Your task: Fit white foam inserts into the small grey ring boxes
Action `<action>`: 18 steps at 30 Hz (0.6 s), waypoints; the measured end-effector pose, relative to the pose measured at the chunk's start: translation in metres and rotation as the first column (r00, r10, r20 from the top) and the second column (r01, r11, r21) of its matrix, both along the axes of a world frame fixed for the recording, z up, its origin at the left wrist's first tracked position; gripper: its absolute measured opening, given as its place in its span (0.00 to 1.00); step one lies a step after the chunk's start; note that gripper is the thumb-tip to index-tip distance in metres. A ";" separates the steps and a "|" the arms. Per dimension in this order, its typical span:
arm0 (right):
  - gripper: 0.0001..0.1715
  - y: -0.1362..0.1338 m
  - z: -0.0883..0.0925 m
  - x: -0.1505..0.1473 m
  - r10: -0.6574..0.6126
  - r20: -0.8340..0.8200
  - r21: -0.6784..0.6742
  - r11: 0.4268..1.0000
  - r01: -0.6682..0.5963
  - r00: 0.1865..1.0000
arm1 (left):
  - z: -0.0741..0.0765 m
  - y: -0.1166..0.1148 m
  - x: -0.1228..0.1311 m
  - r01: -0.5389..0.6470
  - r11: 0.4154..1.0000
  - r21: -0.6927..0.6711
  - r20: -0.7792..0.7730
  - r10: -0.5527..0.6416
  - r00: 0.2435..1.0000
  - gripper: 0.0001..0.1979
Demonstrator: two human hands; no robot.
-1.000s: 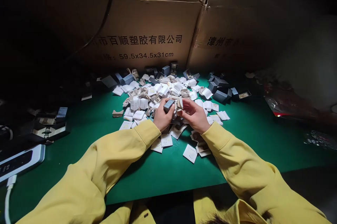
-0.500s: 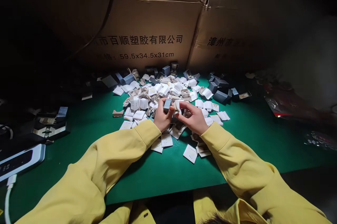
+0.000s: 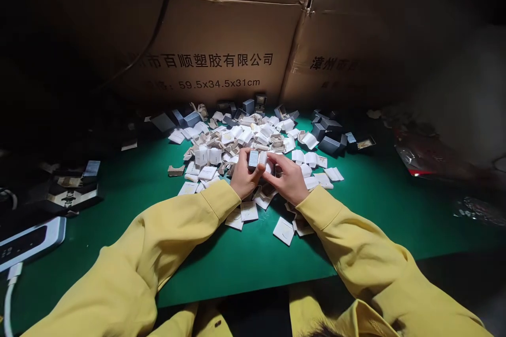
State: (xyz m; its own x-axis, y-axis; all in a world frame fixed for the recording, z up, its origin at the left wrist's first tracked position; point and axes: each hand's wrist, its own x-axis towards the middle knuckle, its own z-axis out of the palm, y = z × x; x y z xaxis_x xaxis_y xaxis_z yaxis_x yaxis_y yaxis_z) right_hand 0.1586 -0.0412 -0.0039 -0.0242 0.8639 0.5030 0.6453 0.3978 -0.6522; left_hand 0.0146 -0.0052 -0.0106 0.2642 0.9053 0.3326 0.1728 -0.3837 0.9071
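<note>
My left hand (image 3: 244,177) is closed around a small dark box (image 3: 253,159), its bluish-grey face turned up. Against the right side of that box sits a small white padded insert (image 3: 262,158), which my right hand (image 3: 290,177) pinches between thumb and fingers. Whether the insert is partly inside the box I cannot tell. Both hands are over a loose heap of white and grey card-like inserts (image 3: 207,172). Closer to me, a single white insert (image 3: 283,230) lies flat on the green table (image 3: 245,268).
Dark small boxes (image 3: 332,143) are piled at the back right, and others (image 3: 162,122) at the back left. Large cardboard cartons (image 3: 221,26) stand behind. A white device with a cable (image 3: 51,232) lies at left, clear plastic bags (image 3: 427,155) at right.
The white insert has turned and now sits right up against the dark box, its smooth side showing. My right hand has shifted slightly left; the box has tilted a little.
</note>
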 end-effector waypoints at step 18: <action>0.12 0.004 0.013 0.017 0.181 0.252 -0.026 0.983 -0.180 0.951 | -0.009 0.007 0.000 -0.106 0.988 -0.113 0.071 0.115 0.991 0.29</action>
